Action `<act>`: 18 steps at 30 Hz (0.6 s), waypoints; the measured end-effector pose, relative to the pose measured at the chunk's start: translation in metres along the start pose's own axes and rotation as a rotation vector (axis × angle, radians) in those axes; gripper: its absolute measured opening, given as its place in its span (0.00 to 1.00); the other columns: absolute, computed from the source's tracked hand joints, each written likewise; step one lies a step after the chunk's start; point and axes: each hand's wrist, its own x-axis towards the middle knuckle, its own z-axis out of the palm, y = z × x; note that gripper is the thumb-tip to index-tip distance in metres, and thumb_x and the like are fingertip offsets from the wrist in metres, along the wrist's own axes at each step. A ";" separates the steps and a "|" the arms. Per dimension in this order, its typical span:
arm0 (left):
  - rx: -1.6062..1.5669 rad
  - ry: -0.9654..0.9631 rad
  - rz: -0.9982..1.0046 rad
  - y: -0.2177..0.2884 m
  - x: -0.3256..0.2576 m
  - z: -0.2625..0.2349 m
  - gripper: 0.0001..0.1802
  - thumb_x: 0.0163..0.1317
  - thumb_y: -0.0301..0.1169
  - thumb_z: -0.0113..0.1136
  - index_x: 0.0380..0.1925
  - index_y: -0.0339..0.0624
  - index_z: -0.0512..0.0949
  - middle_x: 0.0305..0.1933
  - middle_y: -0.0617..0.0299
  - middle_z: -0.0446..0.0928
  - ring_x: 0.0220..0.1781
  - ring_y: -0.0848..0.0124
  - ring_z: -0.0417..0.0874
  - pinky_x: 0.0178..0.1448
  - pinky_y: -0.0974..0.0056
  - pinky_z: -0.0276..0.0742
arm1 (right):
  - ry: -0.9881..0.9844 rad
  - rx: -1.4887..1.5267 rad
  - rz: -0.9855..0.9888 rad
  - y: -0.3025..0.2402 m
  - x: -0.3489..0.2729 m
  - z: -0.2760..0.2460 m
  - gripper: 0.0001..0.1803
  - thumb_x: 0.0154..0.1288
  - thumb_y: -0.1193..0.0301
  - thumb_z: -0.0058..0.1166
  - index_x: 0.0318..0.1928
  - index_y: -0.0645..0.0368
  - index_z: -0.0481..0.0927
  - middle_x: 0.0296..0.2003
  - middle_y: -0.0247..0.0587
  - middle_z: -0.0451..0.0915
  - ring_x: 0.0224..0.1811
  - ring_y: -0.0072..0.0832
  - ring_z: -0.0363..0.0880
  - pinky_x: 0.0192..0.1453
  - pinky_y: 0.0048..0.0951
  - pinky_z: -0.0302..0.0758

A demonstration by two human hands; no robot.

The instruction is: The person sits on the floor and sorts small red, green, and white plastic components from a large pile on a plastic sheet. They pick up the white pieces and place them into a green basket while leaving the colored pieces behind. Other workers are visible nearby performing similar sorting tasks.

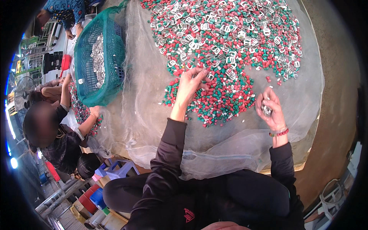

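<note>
A wide heap of small red, green and white pebble-like pieces (226,100) lies in front of me, with many silvery metal buckles (214,50) mixed in, thickest at the far side. My left hand (188,85) is over the heap's near left part, its fingers curled and closed at a metal buckle (210,76); the fingertips partly hide the contact. Right of the heap, my right hand (271,111) is raised with its palm partly upward. Its fingers are wrapped round a few metal buckles (266,110), and a beaded bracelet circles that wrist.
Translucent mesh sheeting (149,126) covers the table under the heap. At the left stands a blue basket (85,82) draped in green netting, with metal buckles (98,61) inside. Other people work beyond it, one beside another heap of pieces (78,109). A lilac stool (122,168) stands low at the left.
</note>
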 end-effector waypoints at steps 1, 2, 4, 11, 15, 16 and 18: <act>0.196 -0.003 0.043 -0.004 0.010 -0.003 0.14 0.63 0.33 0.60 0.39 0.30 0.77 0.34 0.51 0.80 0.30 0.67 0.83 0.26 0.69 0.77 | 0.028 -0.083 0.022 -0.007 0.006 0.002 0.06 0.66 0.69 0.51 0.33 0.56 0.72 0.25 0.39 0.75 0.21 0.21 0.74 0.11 0.14 0.55; 0.394 -0.005 0.085 -0.009 0.018 -0.005 0.15 0.60 0.33 0.62 0.39 0.31 0.78 0.34 0.50 0.80 0.31 0.64 0.83 0.28 0.67 0.77 | 0.030 -0.169 0.052 -0.012 0.014 0.004 0.05 0.66 0.69 0.52 0.34 0.57 0.73 0.26 0.39 0.75 0.21 0.21 0.74 0.12 0.13 0.55; 0.950 0.126 0.447 -0.024 0.025 0.001 0.18 0.54 0.33 0.68 0.39 0.31 0.80 0.39 0.47 0.77 0.38 0.59 0.81 0.39 0.60 0.77 | 0.074 -0.373 0.123 -0.014 0.040 0.003 0.07 0.65 0.68 0.53 0.38 0.59 0.75 0.27 0.42 0.76 0.23 0.26 0.77 0.16 0.18 0.62; 0.892 0.107 0.451 -0.042 0.012 0.005 0.12 0.58 0.29 0.62 0.32 0.34 0.69 0.40 0.46 0.74 0.35 0.54 0.79 0.36 0.55 0.77 | 0.132 -1.811 -0.244 0.053 0.121 0.002 0.17 0.59 0.63 0.59 0.43 0.62 0.76 0.35 0.53 0.80 0.38 0.47 0.81 0.40 0.45 0.77; -0.379 -0.087 0.111 -0.019 -0.007 -0.010 0.06 0.60 0.22 0.54 0.33 0.42 0.67 0.40 0.57 0.74 0.36 0.69 0.80 0.28 0.67 0.78 | -0.135 -1.887 -0.359 0.087 0.107 0.024 0.10 0.62 0.70 0.52 0.41 0.62 0.76 0.33 0.49 0.78 0.36 0.46 0.81 0.37 0.45 0.78; -0.436 -0.098 0.108 -0.013 -0.009 -0.014 0.06 0.61 0.22 0.53 0.34 0.42 0.67 0.41 0.56 0.73 0.36 0.68 0.80 0.29 0.68 0.78 | -0.185 -1.842 -0.385 0.089 0.102 0.027 0.09 0.63 0.71 0.50 0.41 0.62 0.75 0.32 0.49 0.78 0.35 0.47 0.81 0.37 0.47 0.78; -0.479 -0.094 0.145 -0.004 -0.005 -0.015 0.06 0.60 0.25 0.56 0.36 0.41 0.70 0.37 0.58 0.75 0.36 0.69 0.80 0.30 0.69 0.76 | -0.080 -1.612 -0.323 0.089 0.093 0.029 0.10 0.65 0.68 0.50 0.38 0.63 0.77 0.29 0.50 0.77 0.33 0.47 0.79 0.36 0.44 0.74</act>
